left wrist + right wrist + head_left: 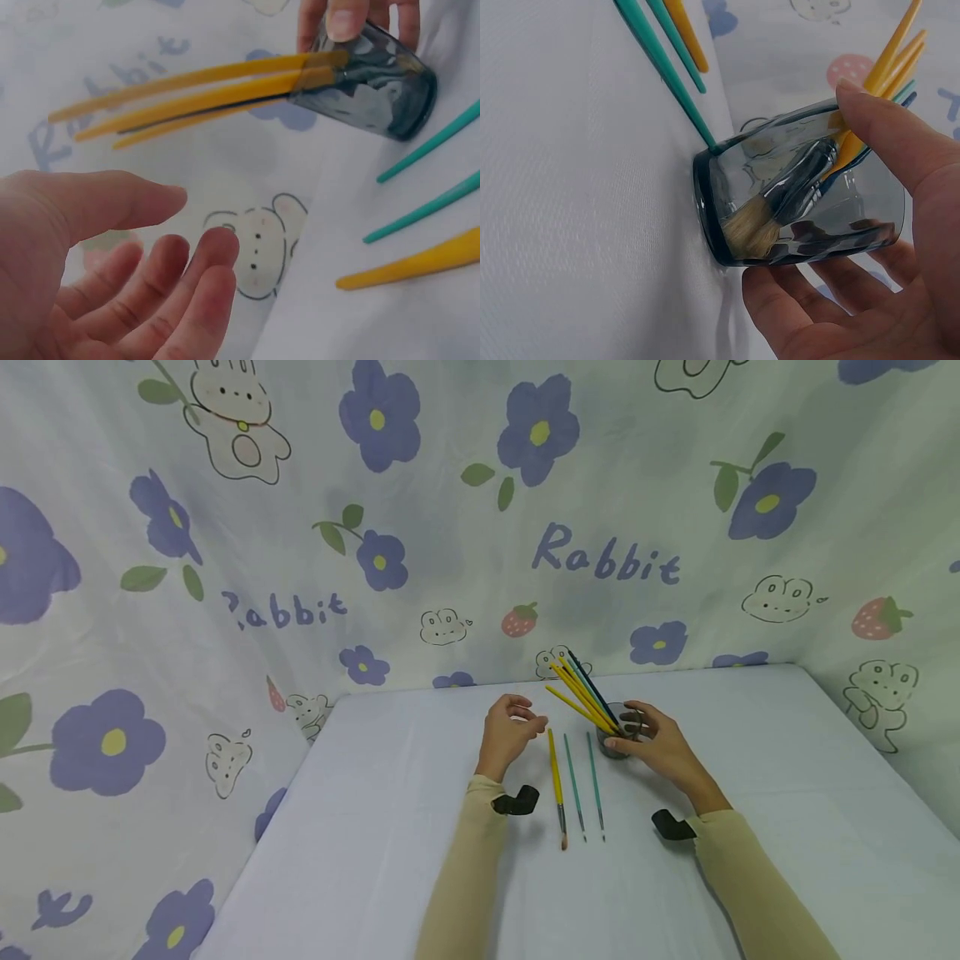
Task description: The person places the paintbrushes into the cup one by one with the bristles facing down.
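A smoky glass cup (pixel 617 750) stands on the table, its side held between the thumb and fingers of my right hand (pixel 666 745). Several paintbrushes (pixel 579 692), with yellow, teal and dark handles, lean out of it to the left, and their pale bristles (pixel 751 229) rest inside near the base in the right wrist view. My left hand (pixel 507 737) hovers left of the cup, its fingers loosely bent and holding nothing. In front of the cup lie a yellow paintbrush (pixel 557 777) and two thin teal paintbrushes (pixel 573 785), side by side, bristles toward me.
A white cloth covers the table (pixel 360 827). Behind it and along its left side hangs a curtain (pixel 450 543) printed with flowers, rabbits and strawberries. Black wrist mounts (pixel 517 800) sit on both beige sleeves.
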`<state>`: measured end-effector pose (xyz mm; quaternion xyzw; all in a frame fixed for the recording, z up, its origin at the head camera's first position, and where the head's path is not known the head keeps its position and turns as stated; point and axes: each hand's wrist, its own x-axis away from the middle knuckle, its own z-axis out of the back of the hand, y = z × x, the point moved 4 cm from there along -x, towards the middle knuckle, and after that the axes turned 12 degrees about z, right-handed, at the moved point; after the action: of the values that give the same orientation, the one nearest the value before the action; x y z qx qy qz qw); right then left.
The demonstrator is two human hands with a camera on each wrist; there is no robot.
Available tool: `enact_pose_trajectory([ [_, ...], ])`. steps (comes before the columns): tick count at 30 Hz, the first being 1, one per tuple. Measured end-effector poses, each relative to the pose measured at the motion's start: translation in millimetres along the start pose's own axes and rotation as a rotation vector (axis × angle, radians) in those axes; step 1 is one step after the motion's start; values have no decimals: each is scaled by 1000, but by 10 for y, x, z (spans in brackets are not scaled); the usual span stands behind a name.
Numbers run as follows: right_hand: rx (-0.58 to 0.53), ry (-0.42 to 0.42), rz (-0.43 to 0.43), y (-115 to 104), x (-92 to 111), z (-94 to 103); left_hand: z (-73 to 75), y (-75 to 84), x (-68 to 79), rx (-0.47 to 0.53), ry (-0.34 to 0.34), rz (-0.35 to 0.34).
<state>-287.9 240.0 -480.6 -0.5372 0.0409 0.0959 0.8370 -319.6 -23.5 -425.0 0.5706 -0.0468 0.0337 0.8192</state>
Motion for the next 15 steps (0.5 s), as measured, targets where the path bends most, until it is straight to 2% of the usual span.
enact_pose_trajectory([
  [7, -5, -1, 0, -13, 15, -24, 44, -241, 4, 32, 12, 71],
  [15, 11, 3, -5, -14, 8, -1, 27, -370, -35, -31, 26, 125],
])
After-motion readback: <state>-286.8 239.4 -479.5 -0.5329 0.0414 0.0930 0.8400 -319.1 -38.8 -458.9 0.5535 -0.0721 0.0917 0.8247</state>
